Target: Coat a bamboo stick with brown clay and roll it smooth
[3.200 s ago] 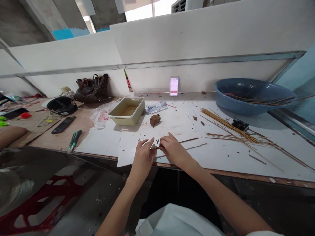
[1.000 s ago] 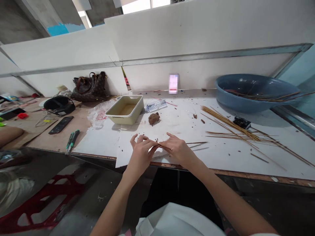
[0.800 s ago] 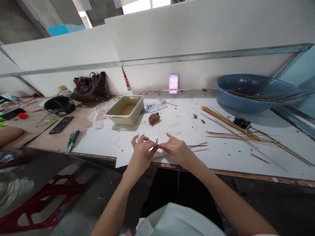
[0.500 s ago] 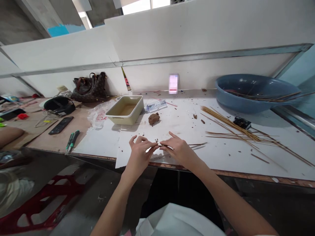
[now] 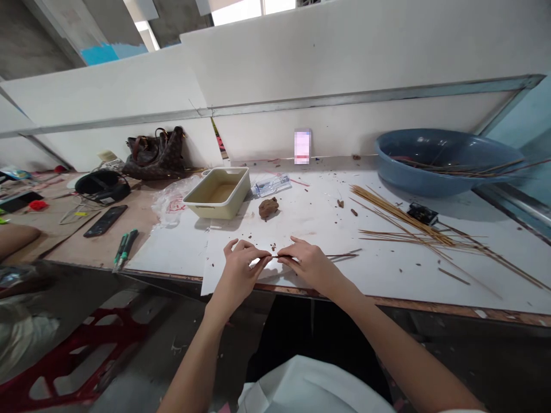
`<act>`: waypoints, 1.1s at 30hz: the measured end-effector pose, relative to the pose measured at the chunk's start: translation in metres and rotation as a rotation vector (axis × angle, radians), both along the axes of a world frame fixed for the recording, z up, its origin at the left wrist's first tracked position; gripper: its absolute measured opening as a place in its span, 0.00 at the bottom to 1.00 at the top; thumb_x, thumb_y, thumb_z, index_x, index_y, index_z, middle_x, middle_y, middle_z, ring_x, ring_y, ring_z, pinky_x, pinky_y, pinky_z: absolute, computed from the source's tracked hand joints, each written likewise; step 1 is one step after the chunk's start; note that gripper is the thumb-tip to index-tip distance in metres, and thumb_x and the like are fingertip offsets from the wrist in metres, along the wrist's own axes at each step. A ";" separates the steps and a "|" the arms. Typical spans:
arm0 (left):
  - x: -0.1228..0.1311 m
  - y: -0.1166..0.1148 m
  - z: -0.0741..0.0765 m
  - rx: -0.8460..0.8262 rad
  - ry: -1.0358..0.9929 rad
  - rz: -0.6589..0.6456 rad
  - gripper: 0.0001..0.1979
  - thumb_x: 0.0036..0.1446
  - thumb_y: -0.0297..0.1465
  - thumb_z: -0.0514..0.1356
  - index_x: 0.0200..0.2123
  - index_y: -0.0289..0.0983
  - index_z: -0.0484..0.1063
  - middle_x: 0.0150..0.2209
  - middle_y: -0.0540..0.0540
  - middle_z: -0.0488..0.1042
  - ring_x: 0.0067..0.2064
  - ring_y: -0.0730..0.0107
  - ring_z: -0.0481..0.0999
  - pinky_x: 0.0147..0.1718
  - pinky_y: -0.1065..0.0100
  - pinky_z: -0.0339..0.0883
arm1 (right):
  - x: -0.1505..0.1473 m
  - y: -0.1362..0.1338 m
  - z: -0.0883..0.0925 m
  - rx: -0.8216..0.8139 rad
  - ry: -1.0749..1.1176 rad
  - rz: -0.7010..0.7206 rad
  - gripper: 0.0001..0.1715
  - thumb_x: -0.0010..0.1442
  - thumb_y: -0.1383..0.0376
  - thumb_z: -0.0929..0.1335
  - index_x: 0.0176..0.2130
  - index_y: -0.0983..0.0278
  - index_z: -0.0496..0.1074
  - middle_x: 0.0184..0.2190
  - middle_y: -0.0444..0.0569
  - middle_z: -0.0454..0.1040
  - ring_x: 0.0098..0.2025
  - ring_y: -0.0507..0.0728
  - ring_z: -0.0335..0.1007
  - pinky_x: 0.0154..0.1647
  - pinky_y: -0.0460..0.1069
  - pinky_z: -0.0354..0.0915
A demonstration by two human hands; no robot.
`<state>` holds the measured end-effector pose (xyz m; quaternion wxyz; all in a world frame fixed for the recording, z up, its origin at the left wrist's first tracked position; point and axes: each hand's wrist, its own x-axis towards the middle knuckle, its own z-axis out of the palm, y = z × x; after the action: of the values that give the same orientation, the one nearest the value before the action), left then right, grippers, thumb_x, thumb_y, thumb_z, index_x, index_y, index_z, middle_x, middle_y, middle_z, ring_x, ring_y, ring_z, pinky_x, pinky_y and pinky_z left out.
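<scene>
- The left hand (image 5: 238,267) and right hand (image 5: 309,265) almost meet above a white paper sheet (image 5: 327,232), at the near edge of the table (image 5: 142,223).
- The left fingers (image 5: 260,263) are curled inward and closed on a thin wooden stick (image 5: 275,257); the right fingers (image 5: 286,258) pinch the same stick from the other side.
- Whether clay coats the stick is too small to tell.
- Brown clay crumbs (image 5: 272,247) lie on the sheet just above the fingers.
- A lump of brown clay (image 5: 268,208) sits farther along the sheet, beside a cream plastic tray (image 5: 210,209).
- To the right lies a loose bundle of bamboo skewers (image 5: 400,221), near a small black box (image 5: 422,214).
- Behind these stands a blue basin (image 5: 422,186) holding more skewers.
- On the bare wood at left are a black phone (image 5: 105,221) and a brown handbag (image 5: 155,158).
- Another person's forearm (image 5: 15,238) rests at the left edge.
</scene>
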<state>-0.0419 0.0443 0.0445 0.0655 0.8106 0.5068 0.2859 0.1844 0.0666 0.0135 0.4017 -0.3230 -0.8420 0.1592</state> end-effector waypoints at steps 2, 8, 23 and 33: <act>0.001 -0.001 0.000 -0.004 -0.009 0.004 0.09 0.72 0.34 0.63 0.40 0.47 0.85 0.34 0.50 0.84 0.42 0.60 0.78 0.64 0.48 0.54 | 0.000 0.000 -0.001 0.001 0.009 0.005 0.10 0.75 0.67 0.67 0.46 0.60 0.80 0.40 0.46 0.87 0.38 0.56 0.83 0.70 0.66 0.70; 0.002 -0.002 0.002 -0.021 -0.018 0.007 0.09 0.71 0.34 0.63 0.40 0.46 0.85 0.34 0.48 0.83 0.43 0.59 0.78 0.65 0.47 0.55 | 0.000 -0.003 0.003 0.039 0.024 0.021 0.11 0.75 0.67 0.67 0.45 0.60 0.82 0.39 0.47 0.87 0.37 0.56 0.83 0.70 0.67 0.69; -0.005 0.005 -0.018 0.059 0.041 0.096 0.07 0.70 0.32 0.64 0.39 0.46 0.84 0.42 0.47 0.86 0.49 0.54 0.79 0.64 0.41 0.53 | 0.024 -0.044 -0.014 0.039 -0.396 -0.350 0.35 0.80 0.52 0.58 0.71 0.74 0.66 0.68 0.71 0.70 0.72 0.71 0.67 0.75 0.73 0.59; 0.058 -0.041 -0.050 0.102 0.186 0.056 0.24 0.77 0.29 0.49 0.71 0.32 0.63 0.68 0.32 0.72 0.74 0.50 0.67 0.73 0.41 0.58 | 0.030 -0.051 -0.041 0.003 -0.517 -0.351 0.45 0.79 0.46 0.55 0.75 0.80 0.58 0.75 0.72 0.57 0.79 0.72 0.50 0.77 0.70 0.56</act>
<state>0.0165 0.0030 -0.0057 -0.0312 0.8215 0.5180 0.2364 0.2142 0.0154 -0.0279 0.1963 -0.4927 -0.8478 -0.0012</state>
